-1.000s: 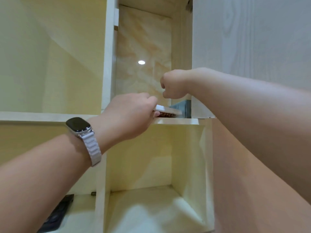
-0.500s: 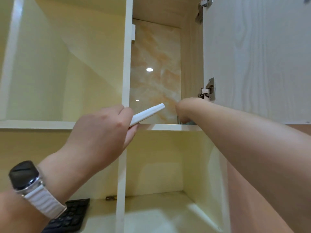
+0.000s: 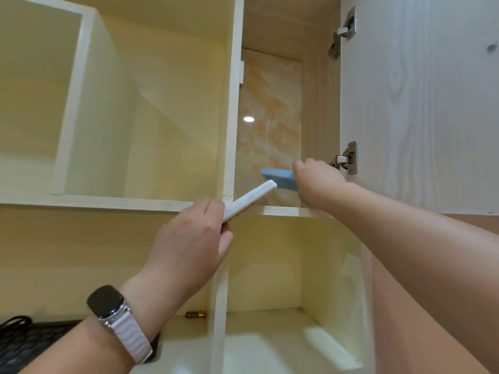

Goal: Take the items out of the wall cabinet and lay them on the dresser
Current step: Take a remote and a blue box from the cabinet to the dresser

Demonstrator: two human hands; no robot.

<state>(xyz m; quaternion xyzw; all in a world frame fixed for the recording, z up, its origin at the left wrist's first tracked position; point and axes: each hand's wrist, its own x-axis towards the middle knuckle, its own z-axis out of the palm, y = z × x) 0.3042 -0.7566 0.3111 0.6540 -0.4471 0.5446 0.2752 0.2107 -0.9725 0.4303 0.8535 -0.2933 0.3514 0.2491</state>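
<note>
A person's left wrist, wearing a dark-faced smartwatch [image 3: 107,301] on a white braided band, reaches up from the lower left. The left hand [image 3: 189,238] has its fingers curled around the lower end of a slim white object [image 3: 249,200]. It is flat and straight, with rounded edges and a fine seam along its narrow side. It tilts up to the right across the front edge of the shelf [image 3: 283,211], with its tip at the mouth of the upper right compartment.

Beyond it, the right hand [image 3: 316,182] is closed on the right end of a pale blue block [image 3: 278,176], matte with a rounded corner and held clear above the shelf. Whether the white tip touches the block cannot be told.

That compartment is narrow, bounded by a white-edged divider [image 3: 232,103] on the left and a wood-grain side wall on the right, with open height above the block. Its glossy marble-pattern back panel [image 3: 270,90] reflects a lamp. The cabinet door [image 3: 418,103], pale with grey wood grain, stands open at right on two metal hinges [image 3: 347,157].

The wall cabinet's other compartments are smooth cream laminate. On the lower shelf lie a black keyboard [image 3: 27,344] and a small battery [image 3: 195,315].
</note>
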